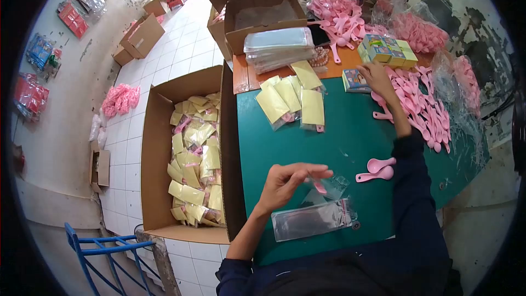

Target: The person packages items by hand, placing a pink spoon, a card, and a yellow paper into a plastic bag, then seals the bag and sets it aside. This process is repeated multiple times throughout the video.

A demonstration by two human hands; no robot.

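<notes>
Clear bag [335, 191], pink piece [319, 187] showing: fingers of left hand [283, 185] seem pinched on it, bag at that hand's three o'clock. Judged light, limp, slippery; best held by its rim. Five o'clock: flat bags [309, 222]. One o'clock: right hand [377, 75] at card stack [353, 83]; finger closure cannot be told.

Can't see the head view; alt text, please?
A person's right hand is at a printed card stack on a green table, left hand at a clear bag showing something pink. Pink spoons are piled at right; a cardboard box of packets stands left.
</notes>
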